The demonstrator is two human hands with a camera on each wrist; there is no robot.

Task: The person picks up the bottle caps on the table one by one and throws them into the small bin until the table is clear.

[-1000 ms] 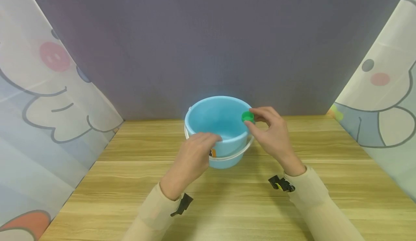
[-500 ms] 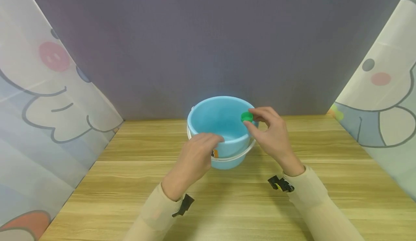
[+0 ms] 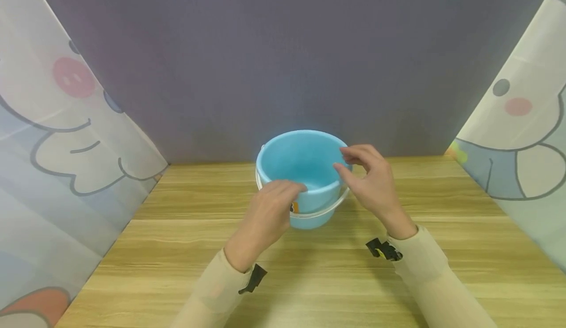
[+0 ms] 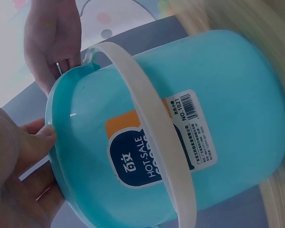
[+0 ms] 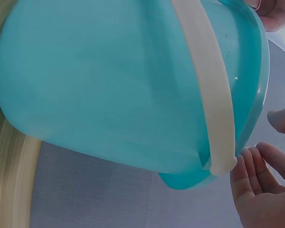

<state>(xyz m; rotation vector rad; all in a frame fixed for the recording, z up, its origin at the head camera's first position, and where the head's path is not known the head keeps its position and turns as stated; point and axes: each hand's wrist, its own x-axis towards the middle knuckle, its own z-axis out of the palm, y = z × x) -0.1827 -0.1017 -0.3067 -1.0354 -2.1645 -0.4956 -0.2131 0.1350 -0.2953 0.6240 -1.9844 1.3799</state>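
A light blue bucket (image 3: 311,223) stands on the table, its white handle (image 3: 320,213) hanging down across the near side. My left hand (image 3: 265,215) grips the near-left rim; in the left wrist view its thumb lies on the outside and the fingers curl over the edge. At the right rim is my right hand (image 3: 371,183), thumb and fingertips parted above the bucket with nothing between them. The right wrist view puts its lower fingertips (image 5: 249,164) beside the handle's pivot. A printed sticker (image 4: 128,161) shows on the bucket wall. No green cap is visible now.
The wood-grain table (image 3: 185,249) spreads around the bucket. Close behind it rises a dark grey panel (image 3: 283,63). Cartoon-printed cloths flank the table on the left (image 3: 53,171) and right (image 3: 526,136).
The small green cap between my right thumb and fingers has been let go and is out of sight. The bucket and left hand have shifted slightly right.
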